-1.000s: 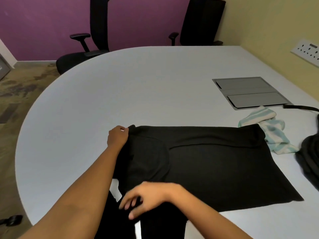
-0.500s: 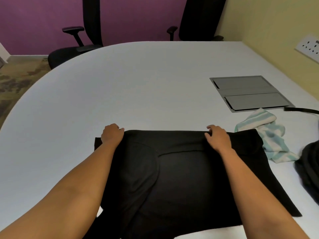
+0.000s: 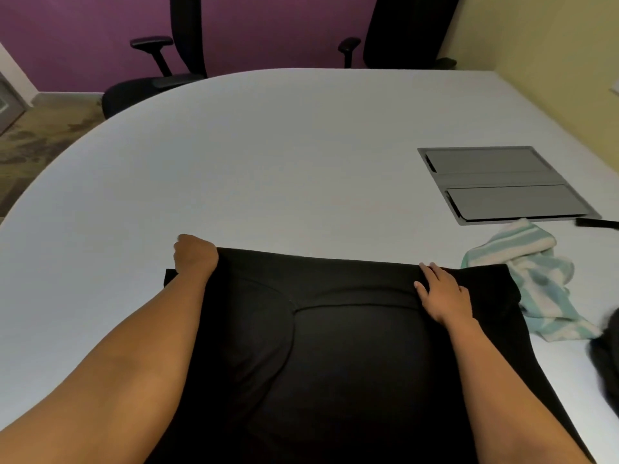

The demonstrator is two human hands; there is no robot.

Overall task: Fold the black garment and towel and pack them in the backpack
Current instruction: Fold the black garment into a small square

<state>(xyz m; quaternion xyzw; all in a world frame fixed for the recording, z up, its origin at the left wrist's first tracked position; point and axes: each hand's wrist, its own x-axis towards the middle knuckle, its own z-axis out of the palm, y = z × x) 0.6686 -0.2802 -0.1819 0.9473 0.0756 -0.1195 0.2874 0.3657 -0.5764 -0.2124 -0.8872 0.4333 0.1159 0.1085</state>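
Observation:
The black garment [image 3: 335, 356] lies spread flat on the white table [image 3: 268, 162], close to the near edge. My left hand [image 3: 196, 254] grips its far left corner with curled fingers. My right hand [image 3: 442, 291] lies on the far edge further right, fingers bent over the fold of cloth. A crumpled towel [image 3: 529, 272] with white and mint stripes sits just right of the garment, partly tucked under its corner. The dark backpack [image 3: 608, 356] shows only as a sliver at the right edge.
A grey flap panel [image 3: 502, 184] is set into the table at the far right, with a black strap [image 3: 599, 223] beside it. Two black office chairs [image 3: 167, 68] stand behind the table by the purple wall.
My right hand has gone from the garment's near left part to its far edge. My left hand keeps its hold on the far left corner. The view has tipped closer.

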